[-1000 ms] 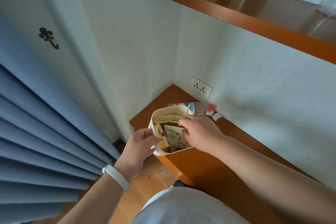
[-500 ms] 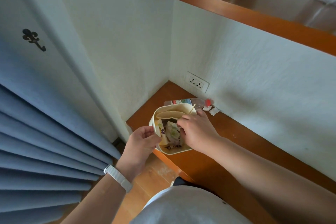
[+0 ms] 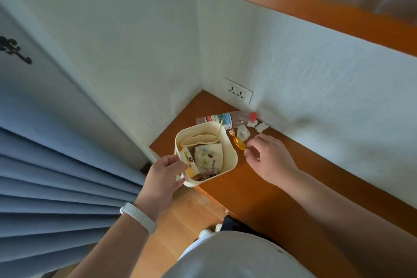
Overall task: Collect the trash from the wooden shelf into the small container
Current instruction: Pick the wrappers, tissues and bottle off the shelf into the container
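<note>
Head view: the left hand (image 3: pixel 164 176) grips the cream plastic container (image 3: pixel 230 153) at the wooden shelf (image 3: pixel 282 189) edge; the right hand (image 3: pixel 268 156) pinches an amber twist-wrapped candy (image 3: pixel 239 143), fingertips partly hidden.

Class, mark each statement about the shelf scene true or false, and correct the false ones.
1. The left hand grips the small container. True.
2. The plastic bottle stands upright. False: it lies on its side by the wall.
3. The container is empty. False: wrappers already lie inside.
4. The right hand pinches the end of a yellow candy wrapper on the wooden shelf. True.
</note>
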The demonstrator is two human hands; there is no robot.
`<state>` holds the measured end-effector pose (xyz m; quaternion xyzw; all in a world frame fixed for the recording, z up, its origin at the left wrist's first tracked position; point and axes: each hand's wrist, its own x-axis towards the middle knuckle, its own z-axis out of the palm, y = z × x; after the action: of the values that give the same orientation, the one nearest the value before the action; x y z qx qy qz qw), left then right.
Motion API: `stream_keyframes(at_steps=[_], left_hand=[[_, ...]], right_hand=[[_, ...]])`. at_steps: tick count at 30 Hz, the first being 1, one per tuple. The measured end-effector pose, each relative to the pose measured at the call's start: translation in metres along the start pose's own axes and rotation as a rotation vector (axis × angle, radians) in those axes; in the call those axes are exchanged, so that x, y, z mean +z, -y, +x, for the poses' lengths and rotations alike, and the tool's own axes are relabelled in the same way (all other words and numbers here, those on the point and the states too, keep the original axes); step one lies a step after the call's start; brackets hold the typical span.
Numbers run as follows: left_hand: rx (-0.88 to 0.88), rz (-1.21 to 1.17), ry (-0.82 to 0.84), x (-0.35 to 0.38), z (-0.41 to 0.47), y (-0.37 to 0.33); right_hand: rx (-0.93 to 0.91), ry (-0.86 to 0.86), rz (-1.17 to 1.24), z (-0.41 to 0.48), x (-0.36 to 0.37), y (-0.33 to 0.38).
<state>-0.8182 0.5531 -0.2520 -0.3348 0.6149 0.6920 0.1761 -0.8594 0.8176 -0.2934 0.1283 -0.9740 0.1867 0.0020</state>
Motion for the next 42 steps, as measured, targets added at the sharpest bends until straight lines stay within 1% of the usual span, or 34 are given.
stream_keyframes(at_steps=[4, 8, 11, 16, 23, 27, 29, 33, 34, 37, 39, 42], left_hand=[[-0.02, -0.007, -0.038, 0.01, -0.003, -0.005], [-0.041, -0.003, -0.072, 0.018, -0.011, -0.007], [-0.065, -0.026, -0.139, 0.023, -0.014, -0.007], [-0.071, -0.05, -0.198, 0.03, -0.025, -0.003], [-0.073, -0.072, -0.257, 0.041, -0.033, 0.008], [-0.07, -0.079, -0.277, 0.047, -0.035, 0.01], [-0.062, -0.081, -0.284, 0.048, -0.034, 0.011], [-0.061, -0.07, -0.278, 0.048, -0.032, 0.014], [-0.066, -0.066, -0.276, 0.048, -0.032, 0.015], [-0.073, -0.052, -0.262, 0.047, -0.029, 0.017], [-0.073, -0.047, -0.252, 0.045, -0.025, 0.017], [-0.059, -0.038, -0.22, 0.041, -0.021, 0.013]], right_hand=[[0.125, 0.201, -0.034, -0.008, 0.022, -0.04], [0.104, 0.335, -0.064, -0.011, 0.047, -0.069], [0.059, 0.362, -0.087, -0.009, 0.061, -0.083], [-0.044, 0.381, -0.114, -0.006, 0.08, -0.096], [-0.136, 0.359, -0.113, -0.001, 0.086, -0.103], [-0.138, 0.334, -0.083, 0.001, 0.084, -0.105], [-0.126, 0.291, -0.021, 0.004, 0.079, -0.1], [-0.109, 0.14, 0.198, 0.018, 0.05, -0.069], [-0.136, 0.101, 0.237, 0.021, 0.041, -0.059], [-0.299, -0.009, 0.304, 0.032, 0.017, -0.028], [-0.395, -0.003, 0.315, 0.038, 0.007, -0.008], [-0.498, 0.057, 0.23, 0.045, 0.006, 0.017]])
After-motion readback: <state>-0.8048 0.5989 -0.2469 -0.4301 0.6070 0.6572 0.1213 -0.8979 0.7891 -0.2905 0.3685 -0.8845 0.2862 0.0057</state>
